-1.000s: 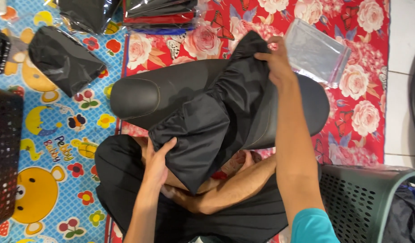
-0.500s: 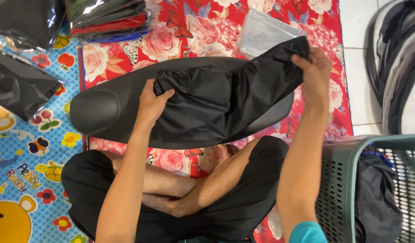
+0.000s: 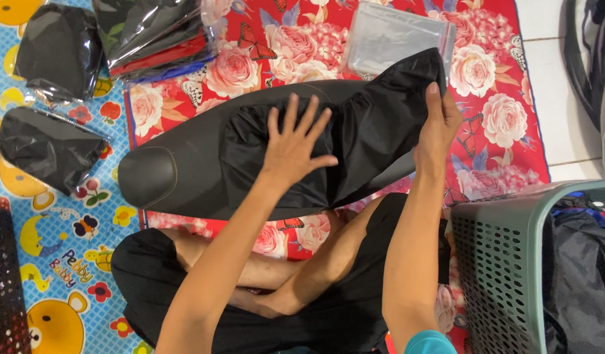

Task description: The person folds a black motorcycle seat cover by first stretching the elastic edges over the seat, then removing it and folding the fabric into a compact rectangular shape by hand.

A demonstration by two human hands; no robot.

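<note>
A long black motorcycle seat (image 3: 164,180) lies across the red flowered mat in front of my crossed legs. A black fabric cover (image 3: 368,137) is draped over its right half. My left hand (image 3: 294,145) lies flat on the cover with fingers spread, pressing on the middle of the seat. My right hand (image 3: 437,124) grips the cover's edge at the seat's right end.
A clear empty plastic bag (image 3: 394,36) lies beyond the seat. Bagged black covers (image 3: 46,147) and a stack of several more (image 3: 151,33) sit at the upper left. A grey-green mesh basket (image 3: 505,262) with dark cloth stands at the right. A black basket (image 3: 4,288) is at the left edge.
The cover has been pulled further along the seat. My left hand has opened flat on the cover; my right hand has kept hold of the right end.
</note>
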